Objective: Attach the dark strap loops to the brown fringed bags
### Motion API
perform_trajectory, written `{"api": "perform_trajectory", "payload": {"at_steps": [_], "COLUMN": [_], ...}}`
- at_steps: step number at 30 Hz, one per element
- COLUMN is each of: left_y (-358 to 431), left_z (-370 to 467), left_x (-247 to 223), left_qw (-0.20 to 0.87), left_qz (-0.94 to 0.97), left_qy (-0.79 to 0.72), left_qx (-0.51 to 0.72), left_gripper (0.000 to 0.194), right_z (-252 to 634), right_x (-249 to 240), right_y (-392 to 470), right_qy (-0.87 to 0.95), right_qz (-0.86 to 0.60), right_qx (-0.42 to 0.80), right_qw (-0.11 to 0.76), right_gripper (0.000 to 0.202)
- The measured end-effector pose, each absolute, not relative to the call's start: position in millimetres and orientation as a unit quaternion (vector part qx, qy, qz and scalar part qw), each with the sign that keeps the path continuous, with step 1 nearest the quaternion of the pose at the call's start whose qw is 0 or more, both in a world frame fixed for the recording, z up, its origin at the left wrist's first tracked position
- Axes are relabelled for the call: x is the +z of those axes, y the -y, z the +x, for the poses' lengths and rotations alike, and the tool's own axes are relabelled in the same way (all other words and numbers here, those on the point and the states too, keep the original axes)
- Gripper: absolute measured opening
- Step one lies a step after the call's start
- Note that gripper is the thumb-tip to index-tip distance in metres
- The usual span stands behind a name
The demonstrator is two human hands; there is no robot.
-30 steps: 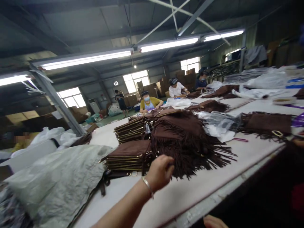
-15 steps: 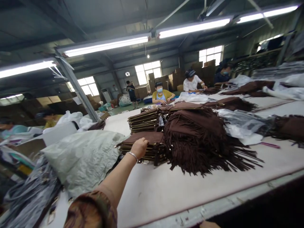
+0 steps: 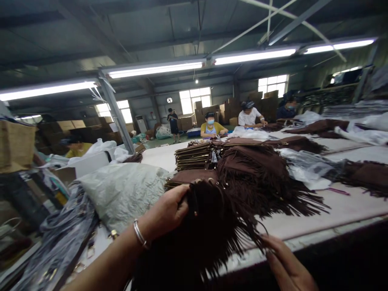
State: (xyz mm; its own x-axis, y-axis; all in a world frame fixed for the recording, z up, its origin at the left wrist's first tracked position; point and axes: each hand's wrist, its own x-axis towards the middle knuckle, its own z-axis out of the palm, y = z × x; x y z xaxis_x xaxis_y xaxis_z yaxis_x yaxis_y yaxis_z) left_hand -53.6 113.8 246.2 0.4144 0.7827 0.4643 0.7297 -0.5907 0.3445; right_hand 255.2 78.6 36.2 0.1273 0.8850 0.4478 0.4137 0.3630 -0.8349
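Gripping limp-looking fringed bag (image 3: 209,214) by its edge, likely soundest hold: left hand (image 3: 169,207), beside near edge of desk (image 3: 306,223). Right hand (image 3: 287,260) at fringe; grip unclear.

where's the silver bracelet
In the head view, the silver bracelet is at the wrist of the left hand, which holds the dark fringed piece.

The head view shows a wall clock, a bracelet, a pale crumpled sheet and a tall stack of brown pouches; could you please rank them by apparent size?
1. Pale crumpled sheet
2. Tall stack of brown pouches
3. Bracelet
4. Wall clock
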Motion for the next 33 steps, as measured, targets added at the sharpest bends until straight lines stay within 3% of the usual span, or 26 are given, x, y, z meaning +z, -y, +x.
{"api": "perform_trajectory", "payload": {"at_steps": [6,9,12,14,19,22,25,31,33], "left_y": [-39,-16,-1,5,5,-1,-7,-3,2], "left_z": [-52,-53,-60,-70,-96,-95,-92,-117,-124], "left_x": [184,157,142,136,132,133,127,92,78], "left_qw": [0.201,0.242,0.287,0.310,0.361,0.331,0.294,0.387,0.391], "left_qz": [0.846,0.831,0.805,0.784,0.731,0.726,0.731,0.648,0.609], "left_qy": [-0.439,-0.442,-0.437,-0.448,-0.465,-0.472,-0.511,-0.553,-0.574], "left_qx": [0.225,0.235,0.281,0.299,0.345,0.375,0.342,0.353,0.383], "left_gripper": [0.034,0.030,0.034,0.035,0.038,0.041,0.029,0.014,0.014], "right_z": [228,211,185,166,133,117,102,88,78], "right_x": [118,128,117,102,71,72,77,67,62], "right_y": [-79,-72,-55,-43,-31,-35,-41,-74,-99], "right_qy": [0.597,0.642,0.737,0.736,0.704,0.719,0.747,0.776,0.784], "right_qz": [-0.383,-0.361,-0.355,-0.355,-0.352,-0.326,-0.305,-0.273,-0.285], "right_qx": [0.363,0.418,0.456,0.492,0.535,0.543,0.538,0.556,0.537], "right_qw": [0.605,0.532,0.352,0.300,0.307,0.286,0.246,0.119,0.127], "right_gripper": [0.048,0.047,0.039,0.030,0.030,0.028,0.023,0.028,0.034]}}
